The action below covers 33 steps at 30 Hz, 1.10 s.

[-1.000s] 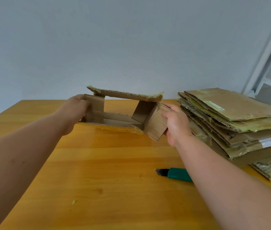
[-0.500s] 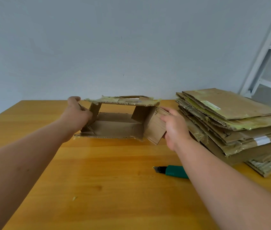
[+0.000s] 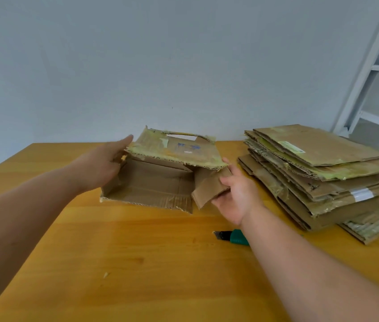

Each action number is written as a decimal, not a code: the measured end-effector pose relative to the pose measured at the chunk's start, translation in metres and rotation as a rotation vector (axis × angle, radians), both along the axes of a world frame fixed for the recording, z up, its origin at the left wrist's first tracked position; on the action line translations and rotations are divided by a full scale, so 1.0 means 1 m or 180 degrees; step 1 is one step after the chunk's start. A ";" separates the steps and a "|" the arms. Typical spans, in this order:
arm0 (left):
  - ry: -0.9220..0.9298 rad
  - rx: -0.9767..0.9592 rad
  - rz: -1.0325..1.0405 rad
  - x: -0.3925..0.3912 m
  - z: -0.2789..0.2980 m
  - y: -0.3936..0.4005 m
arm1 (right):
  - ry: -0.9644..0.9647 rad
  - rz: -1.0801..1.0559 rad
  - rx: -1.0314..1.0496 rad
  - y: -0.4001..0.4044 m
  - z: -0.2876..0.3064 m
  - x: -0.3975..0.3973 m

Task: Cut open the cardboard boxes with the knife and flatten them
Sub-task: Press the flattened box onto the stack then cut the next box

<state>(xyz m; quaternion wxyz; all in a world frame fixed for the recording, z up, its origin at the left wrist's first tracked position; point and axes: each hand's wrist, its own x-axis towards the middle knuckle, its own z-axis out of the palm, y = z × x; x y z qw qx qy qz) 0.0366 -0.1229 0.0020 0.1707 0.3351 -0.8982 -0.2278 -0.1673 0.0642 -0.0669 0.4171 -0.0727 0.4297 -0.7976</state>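
On the table (image 3: 137,263) the box (image 3: 160,177) lies open toward the viewer, long axis left to right between both hands. Left hand (image 3: 105,163), fingers straight, touches its left end; right hand (image 3: 237,194) pinches the right flap. The knife (image 3: 231,237) lies nearer the right arm.

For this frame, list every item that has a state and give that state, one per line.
cardboard box: cut open, partly collapsed, not yet flat, resting on the table.
end flap: folded outward, held by the right hand.
left hand: fingers straight, against the box's left end.
right hand: gripping the end flap.
utility knife: lying on the table, blade out, unheld.
flattened cardboard stack: flat, piled unevenly.
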 end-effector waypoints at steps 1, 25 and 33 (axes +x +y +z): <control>0.0205 -0.0150 0.0163 -0.001 0.006 0.001 | -0.0090 0.0037 -0.0104 0.000 0.000 0.002; -0.1363 0.0505 0.0460 -0.006 0.000 -0.003 | 0.1369 0.1193 0.1125 -0.018 0.016 0.023; -0.1998 -0.0633 0.0371 -0.037 -0.007 0.014 | 0.1609 0.3372 0.0931 -0.013 0.023 0.052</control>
